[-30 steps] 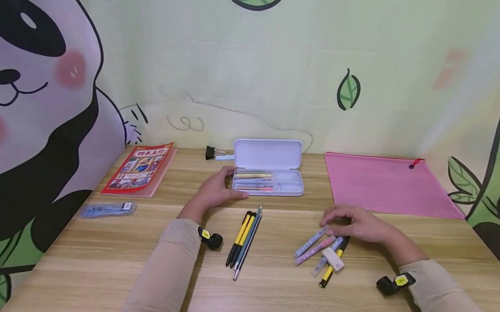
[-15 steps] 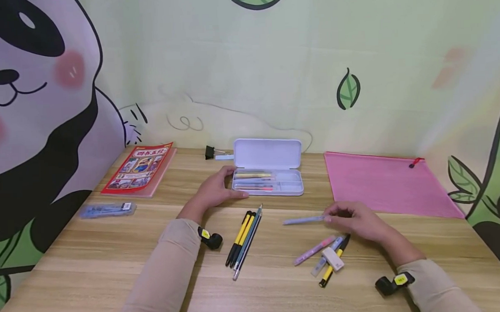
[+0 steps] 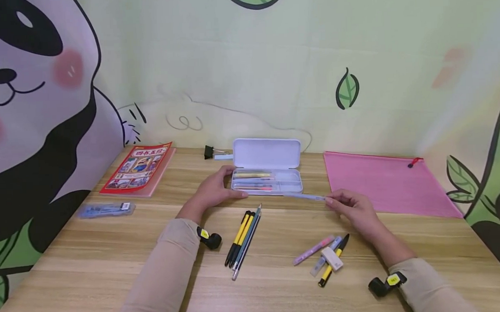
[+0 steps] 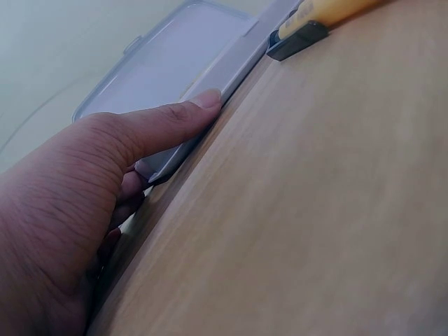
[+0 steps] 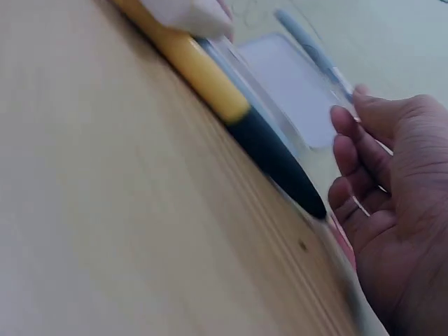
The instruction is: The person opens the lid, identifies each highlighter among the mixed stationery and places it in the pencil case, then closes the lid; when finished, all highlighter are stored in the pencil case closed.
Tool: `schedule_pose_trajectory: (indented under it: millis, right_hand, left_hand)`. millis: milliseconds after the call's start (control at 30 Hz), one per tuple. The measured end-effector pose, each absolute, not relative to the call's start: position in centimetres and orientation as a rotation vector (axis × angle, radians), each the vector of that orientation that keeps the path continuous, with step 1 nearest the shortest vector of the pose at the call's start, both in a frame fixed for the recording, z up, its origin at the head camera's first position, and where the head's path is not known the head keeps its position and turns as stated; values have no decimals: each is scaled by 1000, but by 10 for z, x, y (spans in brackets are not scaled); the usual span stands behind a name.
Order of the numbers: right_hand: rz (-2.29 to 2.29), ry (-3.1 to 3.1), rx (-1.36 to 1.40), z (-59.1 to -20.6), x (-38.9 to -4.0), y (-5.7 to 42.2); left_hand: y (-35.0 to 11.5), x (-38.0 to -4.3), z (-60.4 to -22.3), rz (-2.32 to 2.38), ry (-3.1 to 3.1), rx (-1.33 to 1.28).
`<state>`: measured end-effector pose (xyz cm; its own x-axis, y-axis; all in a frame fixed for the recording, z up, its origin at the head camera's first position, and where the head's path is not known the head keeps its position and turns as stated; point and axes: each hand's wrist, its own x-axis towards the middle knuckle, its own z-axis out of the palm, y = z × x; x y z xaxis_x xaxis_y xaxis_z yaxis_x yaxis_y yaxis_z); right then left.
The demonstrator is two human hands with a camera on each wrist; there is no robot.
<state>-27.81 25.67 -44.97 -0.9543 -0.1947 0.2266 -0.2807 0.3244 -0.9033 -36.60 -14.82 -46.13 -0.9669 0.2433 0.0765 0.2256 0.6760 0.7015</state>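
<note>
Fingers [image 5: 344, 152] of right hand [image 3: 355, 211] nearly closed, pinching blue pen [image 3: 304, 197] by one end, up off the table [image 3: 96, 262], near the front right of the pencil case [image 3: 266, 154]. Left hand [image 3: 211, 189] grips that open case's left end (thumb along front edge). White eraser [image 3: 332, 258] sits atop yellow-black marker [image 3: 325, 278].

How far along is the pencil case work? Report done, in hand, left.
Done, apparently: pens or pencils lie in the open pencil case. In hand: the right hand pinches a blue pen near the case's front edge; the left hand grips the case's left end. Likely left: the white eraser and three pens at right, plus yellow-and-black pens and pencils at centre.
</note>
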Motion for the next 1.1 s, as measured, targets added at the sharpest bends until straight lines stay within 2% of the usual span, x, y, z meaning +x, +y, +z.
schedule_pose_trajectory:
  millis: [200,400,667,833,1100]
  right_hand:
    - [1803,-2388,405,-440,-270,227]
    - [1742,-2496,326,-410,-265,191]
    - [1635,-2649,420,-373,-291,147]
    - [1583,-2726,423,-384,-320,133]
    - [1604,-2692,366,-417,-338,131]
  left_hand:
    - [-149,-367,-462,1181,2859,404]
    - [-149,-367,-462,1185,2860,411]
    - [-150,-365,-461,1202,2846,394]
    - [-149,-363,-464,1213,2837,396]
    - [-149,-363,-461,1226,2843,398]
